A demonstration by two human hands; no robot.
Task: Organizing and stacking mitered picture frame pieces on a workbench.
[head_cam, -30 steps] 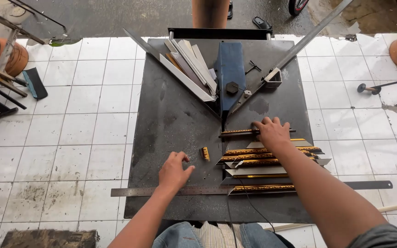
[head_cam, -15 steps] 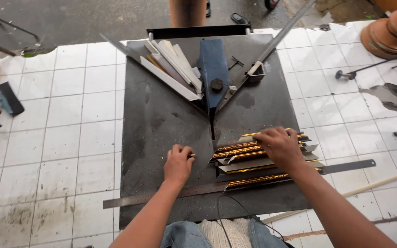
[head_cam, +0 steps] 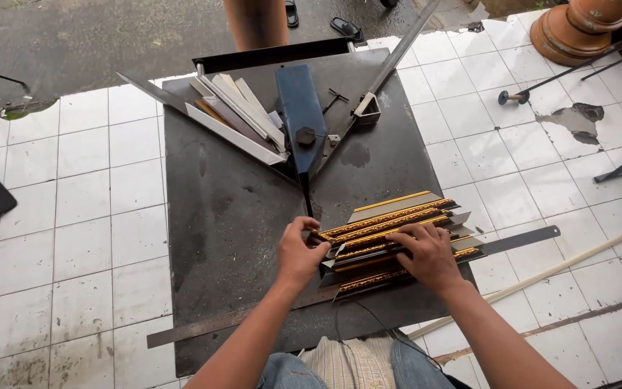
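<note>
Both hands work one stack of gold-trimmed frame mouldings (head_cam: 397,234) lying near the right edge of the dark metal table (head_cam: 239,216). Left hand (head_cam: 298,253) pinches the stack's left ends, fingers curled; right hand (head_cam: 426,258) presses flat on top, fingers spread. Squaring them well likely needs even downward pressure while the ends are nudged flush. A long steel ruler (head_cam: 203,328) lies under the stack's near side; the blue mitre cutter (head_cam: 300,115) and loose offcuts (head_cam: 235,115) sit farther away.
</note>
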